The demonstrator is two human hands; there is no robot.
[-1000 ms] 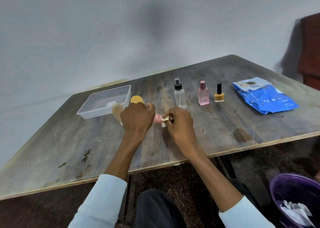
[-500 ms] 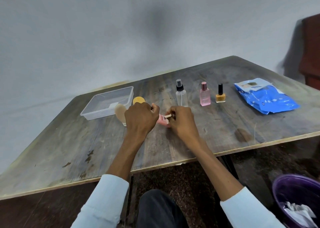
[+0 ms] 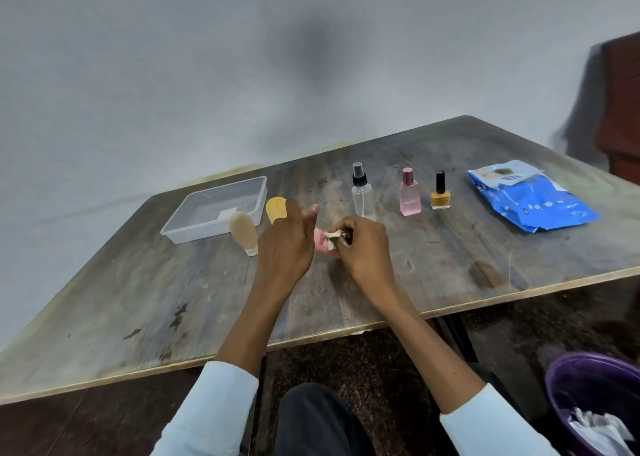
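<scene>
table (image 3: 450, 282): worn wood; the work sits well back from the front edge, so a drop would land on it.
left hand (image 3: 285, 248): curls round pink tube, thumb lifted off; this loose hold could let the tube twist out.
right hand (image 3: 367, 248): pinches wipe scrap against the tube.
spray bottle (image 3: 363, 199): upright just behind right hand; knuckles could tip it.
pink tube (image 3: 320, 241): between both hands, low over table, mostly hidden.
wipe scrap (image 3: 330, 239): small, crumpled; may slip from fingertips.

Tray (image 3: 194, 223) left of bottles (image 3: 410, 196) (wipes pack (image 3: 540, 203) rightmost).
</scene>
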